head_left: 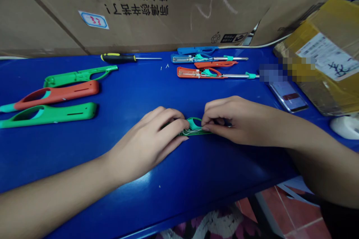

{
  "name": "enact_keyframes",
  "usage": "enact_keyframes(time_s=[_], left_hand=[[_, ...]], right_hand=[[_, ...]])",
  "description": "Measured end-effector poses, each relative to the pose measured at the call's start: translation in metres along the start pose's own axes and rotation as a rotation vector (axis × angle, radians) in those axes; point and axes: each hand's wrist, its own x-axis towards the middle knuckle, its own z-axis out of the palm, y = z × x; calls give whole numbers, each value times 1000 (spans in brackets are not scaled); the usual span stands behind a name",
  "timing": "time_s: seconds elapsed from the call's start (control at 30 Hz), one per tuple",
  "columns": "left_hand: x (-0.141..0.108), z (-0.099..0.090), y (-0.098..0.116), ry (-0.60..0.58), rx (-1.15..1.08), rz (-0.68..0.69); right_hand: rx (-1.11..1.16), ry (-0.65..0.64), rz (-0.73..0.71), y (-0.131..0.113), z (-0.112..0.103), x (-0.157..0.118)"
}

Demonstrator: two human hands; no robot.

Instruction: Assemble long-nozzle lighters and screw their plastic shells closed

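Note:
Between my hands lies an opened green stick lighter on the blue table, with its teal trigger and thin white wires showing. My left hand is closed over the lighter's left end, covering it. With thumb and forefinger together, my right hand pinches at the right side of the lighter, beside the trigger opening. Whether those fingertips hold a wire or the casing itself is hidden. Behind my hands, an opened orange lighter and an opened blue lighter lie with their inner parts and metal tubes exposed.
At left lie a green casing half, a closed orange lighter and a closed green lighter. A yellow-black screwdriver lies behind. Cardboard walls the back edge. A phone and a taped box stand right.

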Motion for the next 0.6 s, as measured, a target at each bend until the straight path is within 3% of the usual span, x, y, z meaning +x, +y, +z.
enact_keyframes(time_s=[0.37,0.6], left_hand=[[1,-2,-1,-39,25,19],[1,-1,-1,-39,28,16]], right_hand=[[101,-69,197,1,1,0],[126,-72,221,1,2,1]])
